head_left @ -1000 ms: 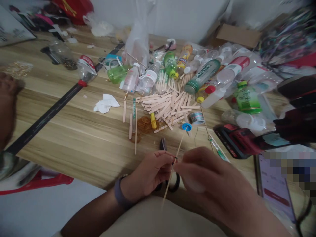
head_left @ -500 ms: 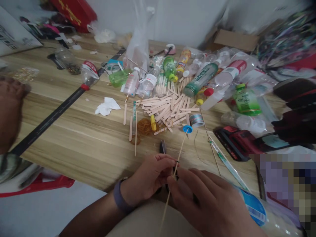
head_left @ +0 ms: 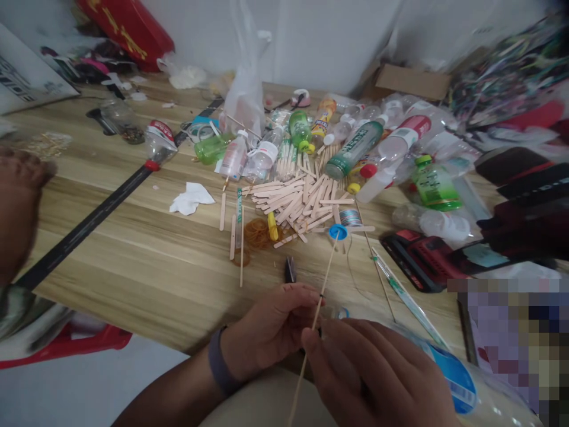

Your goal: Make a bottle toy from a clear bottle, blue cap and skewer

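My left hand (head_left: 278, 320), with a grey band on the wrist, is closed with its fingertips at a thin wooden skewer (head_left: 326, 270). A small dark band (head_left: 320, 295) sits round the skewer there. My right hand (head_left: 377, 367) pinches the same skewer slightly lower, between thumb and forefinger. On the skewer's far end is a blue bottle cap (head_left: 338, 232), with flat wooden sticks (head_left: 365, 229) reaching out from it. A clear plastic bottle with a blue label (head_left: 456, 376) lies under and beyond my right hand; whether that hand also grips it is hidden.
Craft sticks (head_left: 296, 198) lie heaped mid-table beside rubber bands (head_left: 258, 233), a wire spool (head_left: 350, 217) and scissors (head_left: 290, 270). Empty bottles (head_left: 358, 148) crowd behind. A red and black power drill (head_left: 418, 261) stands right. Another person's foot or hand (head_left: 20, 207) is at left.
The view has shifted slightly. The cap has turned with its flat sticks, one now pointing right. My right hand's grip sits a little lower on the skewer, and the bottle's neck end shows more.
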`<state>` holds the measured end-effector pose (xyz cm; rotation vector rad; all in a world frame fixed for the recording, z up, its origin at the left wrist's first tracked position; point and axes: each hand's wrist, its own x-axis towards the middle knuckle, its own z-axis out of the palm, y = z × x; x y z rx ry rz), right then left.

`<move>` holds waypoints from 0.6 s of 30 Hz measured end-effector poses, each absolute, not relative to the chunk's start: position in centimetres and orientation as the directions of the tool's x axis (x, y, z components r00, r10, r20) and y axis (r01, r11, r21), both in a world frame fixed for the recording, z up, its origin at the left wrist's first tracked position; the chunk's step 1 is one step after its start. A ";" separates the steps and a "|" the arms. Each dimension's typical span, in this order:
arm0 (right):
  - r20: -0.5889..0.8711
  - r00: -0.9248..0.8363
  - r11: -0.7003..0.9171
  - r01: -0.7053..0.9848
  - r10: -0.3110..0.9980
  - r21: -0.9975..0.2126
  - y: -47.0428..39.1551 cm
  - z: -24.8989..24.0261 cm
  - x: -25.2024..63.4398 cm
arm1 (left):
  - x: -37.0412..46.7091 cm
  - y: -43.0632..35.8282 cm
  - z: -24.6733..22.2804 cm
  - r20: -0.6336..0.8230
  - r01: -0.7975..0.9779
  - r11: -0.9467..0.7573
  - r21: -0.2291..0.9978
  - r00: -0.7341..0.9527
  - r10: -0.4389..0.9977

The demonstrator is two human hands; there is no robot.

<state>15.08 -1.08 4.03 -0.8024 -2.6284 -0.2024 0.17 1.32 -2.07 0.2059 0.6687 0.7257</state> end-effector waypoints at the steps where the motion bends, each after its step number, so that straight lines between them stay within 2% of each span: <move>1: 0.406 -0.763 0.827 0.562 0.502 0.033 -1.1 4.0 15.1 | 0.2 1.3 -2.1 -0.490 -0.548 0.737 0.395 0.554 0.674; 6: 0.426 -0.767 0.829 0.556 0.480 0.066 -1.2 4.0 14.8 | 0.1 1.3 -2.0 -0.489 -0.560 0.703 0.438 0.508 0.709; 10: 0.530 -0.699 0.814 0.580 0.480 0.027 -1.1 4.0 14.8 | 0.0 1.3 -2.0 -0.512 -0.527 0.708 0.471 0.490 0.705; 14: 0.525 -0.672 0.809 0.584 0.523 -0.058 -0.9 3.6 17.2 | 0.0 1.5 -2.0 -0.529 -0.511 0.716 0.477 0.483 0.697; 18: 0.498 -0.567 0.726 0.654 0.656 -0.213 -0.4 3.9 19.9 | 0.0 1.7 -1.9 -0.530 -0.511 0.718 0.473 0.486 0.695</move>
